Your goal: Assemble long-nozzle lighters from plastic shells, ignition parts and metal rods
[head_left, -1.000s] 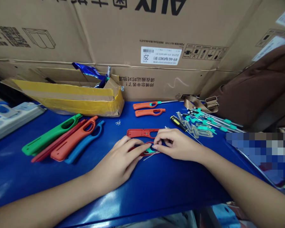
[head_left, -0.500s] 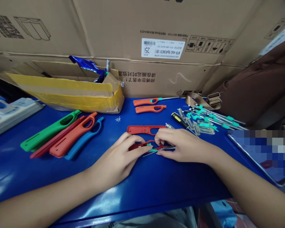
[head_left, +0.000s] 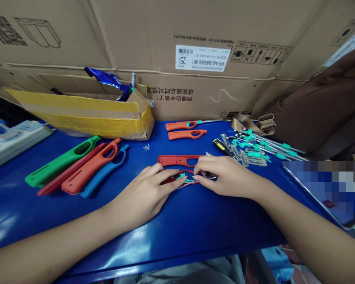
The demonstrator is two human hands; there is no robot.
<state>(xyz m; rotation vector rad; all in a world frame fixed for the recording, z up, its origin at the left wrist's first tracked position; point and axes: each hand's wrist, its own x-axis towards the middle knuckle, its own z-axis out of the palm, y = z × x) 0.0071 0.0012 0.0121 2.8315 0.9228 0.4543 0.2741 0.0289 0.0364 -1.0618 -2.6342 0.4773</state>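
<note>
Between my hands on the blue table lies a red lighter half-shell (head_left: 168,180) with a teal trigger piece (head_left: 182,176) and thin metal parts in it. My left hand (head_left: 150,191) grips the shell's left end, its thumb against the teal piece. The fingers of my right hand (head_left: 221,173) pinch the shell's right end, where a metal rod (head_left: 212,178) sticks out beneath them; exactly what they press is hidden. Just behind is a second red half-shell (head_left: 171,160), hollow side up, its right end partly covered by my right hand.
Green, red, orange and blue lighter shells (head_left: 85,172) lie at left, before a yellow-taped box (head_left: 106,120). Two orange lighters (head_left: 180,135) lie at the back. A screwdriver (head_left: 221,147), clear lighter tanks (head_left: 248,157) and teal-fitted rods (head_left: 266,144) are at right, near a phone (head_left: 319,197).
My right fingers have shifted slightly left and up along the shell, and more of the teal trigger piece shows. My left hand stays nearly in place.
</note>
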